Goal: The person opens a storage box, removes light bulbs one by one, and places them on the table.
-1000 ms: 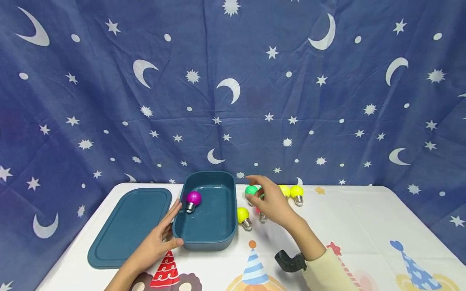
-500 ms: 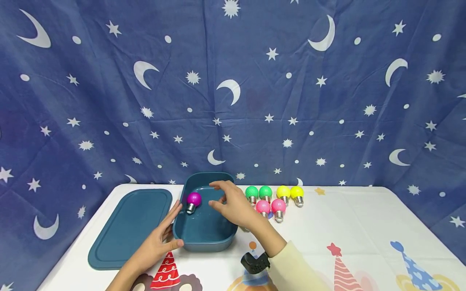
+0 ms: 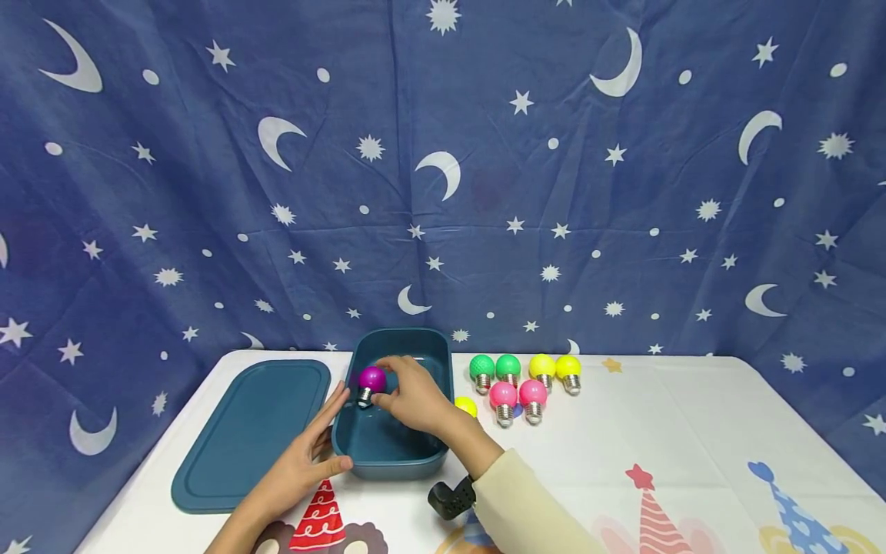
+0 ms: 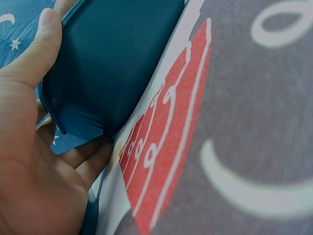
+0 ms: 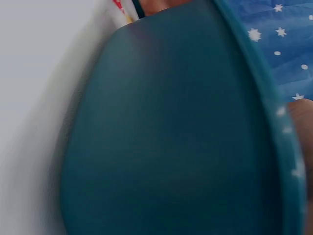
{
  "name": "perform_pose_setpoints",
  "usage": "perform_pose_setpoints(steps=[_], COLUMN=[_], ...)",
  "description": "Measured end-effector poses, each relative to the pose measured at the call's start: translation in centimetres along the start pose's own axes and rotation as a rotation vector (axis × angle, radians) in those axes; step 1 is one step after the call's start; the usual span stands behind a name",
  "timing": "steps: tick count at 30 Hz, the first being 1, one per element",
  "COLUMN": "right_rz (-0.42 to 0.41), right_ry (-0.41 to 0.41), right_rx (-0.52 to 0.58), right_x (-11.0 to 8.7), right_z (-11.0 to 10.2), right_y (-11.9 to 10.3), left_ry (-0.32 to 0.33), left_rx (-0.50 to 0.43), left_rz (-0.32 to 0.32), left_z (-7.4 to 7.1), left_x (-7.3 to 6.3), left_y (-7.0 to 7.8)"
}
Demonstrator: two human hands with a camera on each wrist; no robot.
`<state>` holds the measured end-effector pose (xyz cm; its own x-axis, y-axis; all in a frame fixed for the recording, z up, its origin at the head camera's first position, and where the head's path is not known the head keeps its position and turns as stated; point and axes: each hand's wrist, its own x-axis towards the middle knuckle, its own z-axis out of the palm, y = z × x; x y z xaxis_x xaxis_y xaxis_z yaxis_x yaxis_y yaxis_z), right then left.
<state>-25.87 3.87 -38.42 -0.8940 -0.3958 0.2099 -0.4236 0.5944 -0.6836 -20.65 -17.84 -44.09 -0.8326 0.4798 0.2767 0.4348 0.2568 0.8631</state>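
A purple light bulb (image 3: 372,378) lies by the left wall inside a dark teal plastic box (image 3: 398,471), its metal base toward the front. My right hand (image 3: 418,396) reaches into the box from the right, thumb and forefinger spread around the bulb's right side. Whether they touch it I cannot tell. My left hand (image 3: 298,465) rests against the box's front left corner, fingers extended along the left side and thumb at the front. In the left wrist view, the left thumb (image 4: 41,44) lies near the box wall (image 4: 112,63). The right wrist view shows mostly the box's outer wall (image 5: 166,127), blurred.
A teal lid (image 3: 252,435) lies left of the box. To the right are two green bulbs (image 3: 508,366), two pink bulbs (image 3: 533,392) and yellow bulbs (image 3: 569,366). Another yellow bulb (image 3: 467,406) is partly hidden by the box and right arm. A star-patterned curtain (image 3: 443,192) hangs behind.
My right hand has moved left from above the coloured bulbs, over the box's right wall and down to the purple bulb. The left hand stays at the box corner.
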Motion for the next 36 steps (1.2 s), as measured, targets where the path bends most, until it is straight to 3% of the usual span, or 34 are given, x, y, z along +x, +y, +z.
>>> perform_pose_setpoints(steps=[15, 28, 36], right_rz=[0.023, -0.011, 0.054], right_ry=[-0.055, -0.073, -0.112], right_rx=[-0.123, -0.229, -0.277], right_x=[1.3, 1.4, 1.3], right_z=[2.0, 1.8, 1.5], right_y=[0.6, 1.1, 1.0], left_ry=[0.006, 0.013, 0.013], left_rx=[-0.003, -0.002, -0.022], left_rz=[-0.023, -0.023, -0.005], left_z=[0.0, 0.0, 0.1], left_x=[0.0, 0.0, 0.0], left_y=[-0.2, 0.1, 0.0])
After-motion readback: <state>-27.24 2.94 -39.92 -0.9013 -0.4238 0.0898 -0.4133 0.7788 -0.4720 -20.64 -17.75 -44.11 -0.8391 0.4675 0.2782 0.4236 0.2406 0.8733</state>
